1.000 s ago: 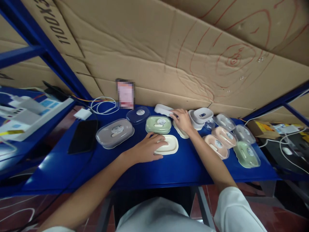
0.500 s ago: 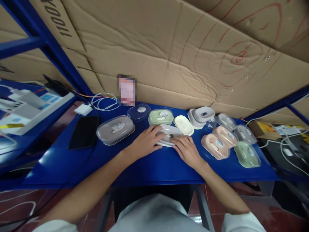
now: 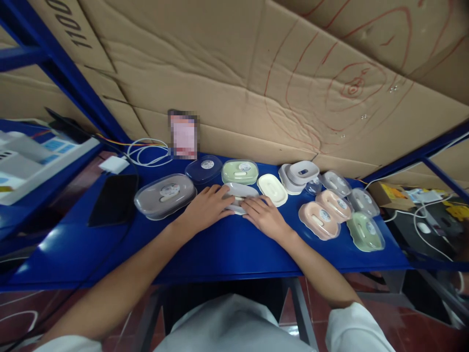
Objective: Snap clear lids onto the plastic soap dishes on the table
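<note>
Head view: the left hand (image 3: 205, 208) grasps the left end of a grey tub (image 3: 239, 190), fingers over its top and thumb along the near edge. The right hand (image 3: 266, 217) grasps the other end, fingers bent over it. How hard either presses cannot be told. The tub lies mid-table, its centre partly hidden by fingers.

On the left, bearing down harder with one hand could tip the tub or leave its top askew. A swing of the left wrist could bump the lidded box (image 3: 166, 195) just beside it. In the middle, a push forward could drive the tub into the green box (image 3: 240, 172) close behind, since the table (image 3: 234, 254) looks slick. To the right, the cream tray (image 3: 273, 189) lies so near the right fingers that a sideways slip could catch it.

Around them, from the left: a white charger (image 3: 114, 165), a black phone (image 3: 113, 200), a coiled cable (image 3: 148, 152), an upright screen (image 3: 183, 136) and a navy box (image 3: 203, 168). Past the tray come a grey stack (image 3: 293, 183), the front peach box (image 3: 318, 221) touching the rear peach box (image 3: 334, 205), and a second green box (image 3: 365, 233). The cardboard wall (image 3: 220, 98) bounds reach at the back; the tray and peach pair stand in the way of any rightward slide.
</note>
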The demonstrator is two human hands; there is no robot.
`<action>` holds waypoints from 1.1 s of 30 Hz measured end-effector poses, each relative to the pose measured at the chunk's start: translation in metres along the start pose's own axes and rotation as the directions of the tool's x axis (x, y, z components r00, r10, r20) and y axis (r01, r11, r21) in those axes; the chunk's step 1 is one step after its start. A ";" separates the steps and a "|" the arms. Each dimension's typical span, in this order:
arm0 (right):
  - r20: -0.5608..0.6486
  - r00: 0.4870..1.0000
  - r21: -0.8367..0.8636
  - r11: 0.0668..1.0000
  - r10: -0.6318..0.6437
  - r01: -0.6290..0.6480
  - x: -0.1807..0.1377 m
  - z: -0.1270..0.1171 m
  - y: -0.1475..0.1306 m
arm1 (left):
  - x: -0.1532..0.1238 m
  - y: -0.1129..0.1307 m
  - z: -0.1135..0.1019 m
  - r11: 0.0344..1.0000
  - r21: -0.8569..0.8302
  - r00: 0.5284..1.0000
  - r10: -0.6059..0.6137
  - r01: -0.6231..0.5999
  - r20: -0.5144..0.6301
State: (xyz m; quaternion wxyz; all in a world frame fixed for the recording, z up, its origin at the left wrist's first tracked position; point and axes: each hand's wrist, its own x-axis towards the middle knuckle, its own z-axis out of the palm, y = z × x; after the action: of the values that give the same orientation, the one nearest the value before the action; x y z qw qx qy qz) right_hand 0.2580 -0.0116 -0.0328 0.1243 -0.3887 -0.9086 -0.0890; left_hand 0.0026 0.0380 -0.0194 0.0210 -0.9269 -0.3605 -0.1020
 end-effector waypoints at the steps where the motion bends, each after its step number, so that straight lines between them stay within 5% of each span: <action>1: -0.004 1.000 0.016 1.000 0.016 -0.016 0.000 0.000 0.000 | 0.000 0.001 -0.001 1.000 0.014 1.000 0.003 -0.003 0.000; 8: 0.000 1.000 0.039 0.999 0.026 -0.026 0.001 -0.007 -0.007 | -0.005 0.017 -0.005 0.992 0.123 0.998 0.028 -0.034 0.051; 14: -0.013 1.000 -0.016 1.000 0.023 -0.023 0.002 -0.007 -0.006 | -0.002 0.015 -0.009 0.996 0.088 0.998 0.022 -0.017 -0.052; 16: -0.040 0.999 0.043 0.999 0.027 -0.025 0.002 -0.009 -0.001 | 0.004 0.005 -0.019 0.992 0.061 0.986 -0.099 0.108 -0.131; 19: -0.049 0.997 0.090 0.995 0.054 -0.049 0.000 -0.012 0.006 | 0.016 -0.010 -0.032 0.905 0.144 0.908 -0.371 0.401 -0.195; 23: -0.017 0.998 0.092 0.994 0.067 -0.065 -0.004 -0.014 0.007 | 0.029 -0.013 -0.029 0.804 0.261 0.840 -0.540 0.534 -0.054; 27: 0.005 0.998 0.099 0.993 0.068 -0.069 -0.007 -0.017 0.007 | 0.035 -0.002 -0.019 0.829 0.248 0.846 -0.530 0.502 0.058; 33: 0.075 0.994 0.190 0.978 0.076 -0.089 -0.010 -0.023 0.012 | 0.041 0.006 -0.013 0.840 0.108 0.838 -0.541 0.532 0.073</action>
State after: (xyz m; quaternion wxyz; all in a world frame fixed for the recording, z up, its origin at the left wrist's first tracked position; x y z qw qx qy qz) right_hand 0.2772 -0.0157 -0.0133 0.1341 -0.4151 -0.8996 0.0179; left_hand 0.0340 0.0601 0.0016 0.0119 -0.7910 -0.6103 -0.0418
